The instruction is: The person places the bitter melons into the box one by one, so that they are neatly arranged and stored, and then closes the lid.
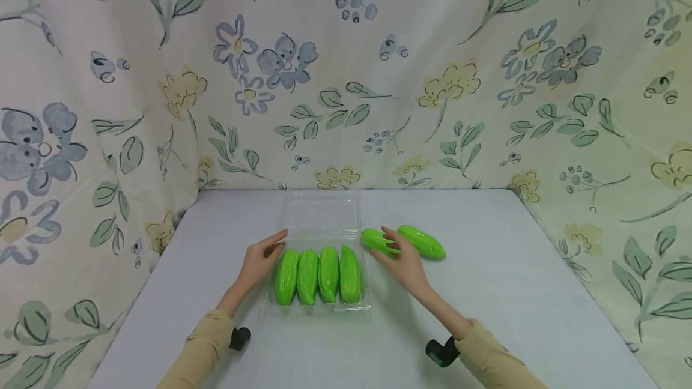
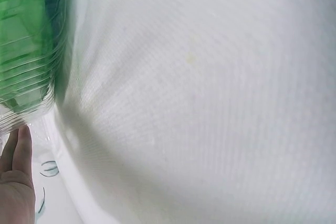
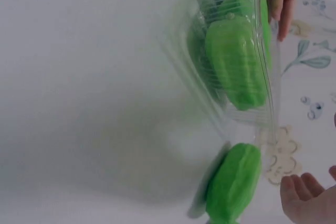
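A clear plastic clamshell box lies with its lid folded back. Several bright green, ridged cucumber-like vegetables stand side by side in it. At the box's left back corner is my left hand, its fingertips touching the plastic edge; the left wrist view shows straight fingers there. My right hand hovers with spread fingers over a loose green vegetable, partly hiding it. In the right wrist view the hand is apart from that vegetable. A second loose vegetable lies farther right.
The white table carries the box and the loose vegetables. A floral cloth hangs behind it and along both sides. Dark wrist cameras sit below each forearm.
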{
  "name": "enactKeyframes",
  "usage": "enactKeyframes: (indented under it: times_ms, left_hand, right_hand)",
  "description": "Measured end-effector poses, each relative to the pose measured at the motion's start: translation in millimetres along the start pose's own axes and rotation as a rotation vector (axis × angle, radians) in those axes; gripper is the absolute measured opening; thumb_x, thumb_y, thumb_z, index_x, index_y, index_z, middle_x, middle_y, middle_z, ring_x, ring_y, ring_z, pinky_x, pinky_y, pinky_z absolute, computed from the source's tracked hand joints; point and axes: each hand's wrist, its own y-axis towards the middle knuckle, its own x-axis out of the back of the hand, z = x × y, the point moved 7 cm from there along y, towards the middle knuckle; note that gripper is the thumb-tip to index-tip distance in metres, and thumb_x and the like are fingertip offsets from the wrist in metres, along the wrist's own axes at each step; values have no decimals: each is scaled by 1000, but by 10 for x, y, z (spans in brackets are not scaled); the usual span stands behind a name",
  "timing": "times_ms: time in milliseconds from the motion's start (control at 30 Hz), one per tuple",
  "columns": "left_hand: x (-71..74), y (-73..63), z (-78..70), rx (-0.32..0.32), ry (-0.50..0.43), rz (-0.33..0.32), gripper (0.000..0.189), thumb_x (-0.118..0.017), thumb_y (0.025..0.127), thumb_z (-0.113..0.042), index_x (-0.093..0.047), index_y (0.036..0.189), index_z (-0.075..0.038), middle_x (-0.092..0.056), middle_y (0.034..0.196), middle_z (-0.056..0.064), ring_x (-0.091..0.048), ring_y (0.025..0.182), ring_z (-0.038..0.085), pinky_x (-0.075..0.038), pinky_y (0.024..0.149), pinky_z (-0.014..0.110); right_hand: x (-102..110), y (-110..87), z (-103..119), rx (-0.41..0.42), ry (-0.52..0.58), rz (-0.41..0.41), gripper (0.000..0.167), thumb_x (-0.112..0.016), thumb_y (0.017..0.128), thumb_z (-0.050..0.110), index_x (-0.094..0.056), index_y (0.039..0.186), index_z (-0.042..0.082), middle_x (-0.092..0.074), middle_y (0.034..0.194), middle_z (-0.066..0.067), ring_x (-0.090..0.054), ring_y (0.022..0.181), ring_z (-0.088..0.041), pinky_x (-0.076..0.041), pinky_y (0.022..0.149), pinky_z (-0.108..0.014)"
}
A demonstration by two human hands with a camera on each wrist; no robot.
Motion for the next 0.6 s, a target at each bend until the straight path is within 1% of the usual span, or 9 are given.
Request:
enactKeyframes:
  times_ms: [67,167,233,300,400,500,600]
  left_hand:
    - [26,-10,-103,-10,-7,-2,36,-56,91,7,-58,126,4,-57,130,23,-65,103,37,-57,83,37]
    - [62,-23,-249,-18,-12,6,36,-55,89,10,-57,125,8,-56,128,27,-64,102,40,-56,82,41]
    - [71,-26,-284,-18,-14,11,36,-55,89,10,-56,125,9,-56,128,28,-64,102,40,-56,82,41]
    - [58,-23,-246,-14,-16,10,36,-54,90,10,-56,125,8,-56,128,27,-64,103,40,-56,82,42]
    - [27,-12,-108,-8,-18,2,36,-55,91,7,-58,127,3,-57,129,23,-65,103,38,-57,82,40]
    - [-1,-1,32,1,-8,4,36,-56,92,3,-58,128,-1,-58,131,19,-66,104,34,-57,82,30]
    - [-8,0,95,10,-11,15,37,-57,92,1,-58,129,-3,-58,132,16,-66,104,32,-55,82,21]
  right_hand:
    - [35,-3,-29,-24,2,-1,59,-73,84,20,-50,136,5,-57,129,-22,-59,111,-39,-52,92,-50]
    - [86,-14,-67,-47,5,-7,60,-72,85,22,-49,137,5,-56,131,-21,-57,114,-41,-51,93,-51]
    - [119,-25,-98,-67,5,-15,60,-72,85,23,-48,137,5,-55,132,-21,-56,116,-41,-50,94,-51]
    - [148,-33,-135,-87,2,-22,60,-71,86,25,-48,137,5,-53,134,-21,-55,118,-42,-50,95,-51]
    - [180,-43,-194,-119,-9,-30,61,-70,87,27,-47,138,4,-51,136,-22,-52,121,-42,-48,97,-52]
    - [201,-48,-237,-133,-19,-36,60,-69,88,26,-46,138,2,-49,139,-22,-49,125,-42,-45,101,-53]
    - [198,-51,-277,-147,-34,-38,59,-68,88,22,-45,137,-1,-48,140,-21,-44,130,-40,-40,106,-52]
